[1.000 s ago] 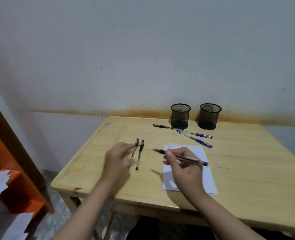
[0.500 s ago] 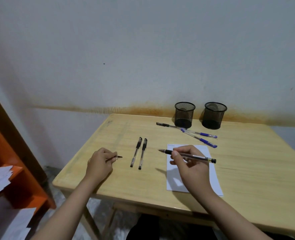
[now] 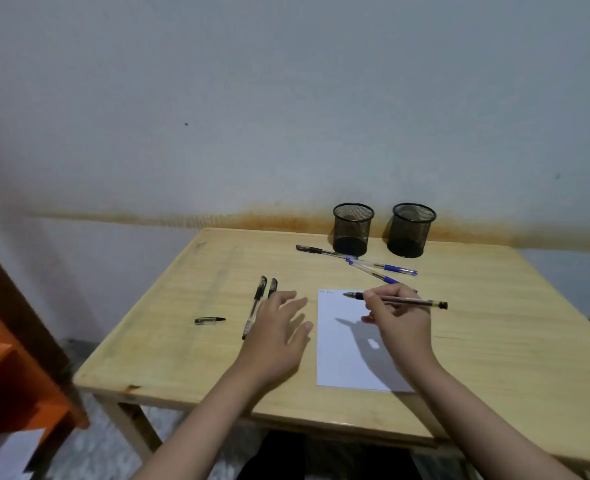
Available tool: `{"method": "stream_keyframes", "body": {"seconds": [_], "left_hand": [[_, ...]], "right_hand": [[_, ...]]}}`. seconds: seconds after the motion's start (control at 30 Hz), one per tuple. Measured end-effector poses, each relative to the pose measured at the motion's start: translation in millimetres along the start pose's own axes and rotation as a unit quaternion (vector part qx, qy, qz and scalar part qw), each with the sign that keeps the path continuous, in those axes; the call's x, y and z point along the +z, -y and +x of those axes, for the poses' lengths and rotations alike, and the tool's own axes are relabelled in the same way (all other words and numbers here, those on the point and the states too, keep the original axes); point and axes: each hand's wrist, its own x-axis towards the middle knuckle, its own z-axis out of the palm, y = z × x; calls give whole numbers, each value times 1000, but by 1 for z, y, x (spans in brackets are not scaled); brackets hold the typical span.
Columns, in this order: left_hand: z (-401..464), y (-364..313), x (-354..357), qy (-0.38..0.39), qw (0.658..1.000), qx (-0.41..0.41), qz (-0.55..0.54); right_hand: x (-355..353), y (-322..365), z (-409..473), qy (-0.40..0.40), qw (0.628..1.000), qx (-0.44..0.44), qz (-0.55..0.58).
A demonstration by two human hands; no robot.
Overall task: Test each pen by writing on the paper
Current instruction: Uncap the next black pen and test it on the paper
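Paper (image 3: 345, 351) lies flat on the wooden table (image 3: 494, 341), a white sheet a little right of the table's middle, with faint marks at its top left corner. The right hand (image 3: 399, 317) hovers over the sheet's upper right part, fingers curled round an uncapped pen (image 3: 395, 299); the nib points toward 9 o'clock, just above the top edge of the paper, and the barrel's far end sticks out toward 3 o'clock. The left hand (image 3: 279, 327) is spread flat with fingers straight, holding nothing, just left of the sheet; whether it touches the wood cannot be told. Beneath and beside its fingers lie two black pens (image 3: 257, 303) side by side, running from 12 toward 6 o'clock. A loose pen cap (image 3: 209, 320) rests at 9 o'clock from that hand, apart from it. At 12 o'clock, by the wall, stand two black mesh cups (image 3: 352, 230), with a black pen (image 3: 316, 251) and two blue pens (image 3: 387, 268) lying in front of them.
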Motion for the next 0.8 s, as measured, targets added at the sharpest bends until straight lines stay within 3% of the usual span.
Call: {"method": "stream_keyframes", "body": {"seconds": [0.1,0.2,0.47,0.67,0.8], "left_hand": [[12,-7,24,96,994,7,44],[32,-4,39,135,982,-14,128],[53,9,57,136,971,-43,192],[53,10,57,127,971,-31,198],[53,10,57,132,972,-30,193]], "right_hand": [[-1,-4,18,-29,999,37,1],[0,-10,36,-26,997,69,7],[19,-34,80,35,994,96,-23],[38,-49,97,75,986,52,-143],[39,-56,102,76,987,73,-121]]}}
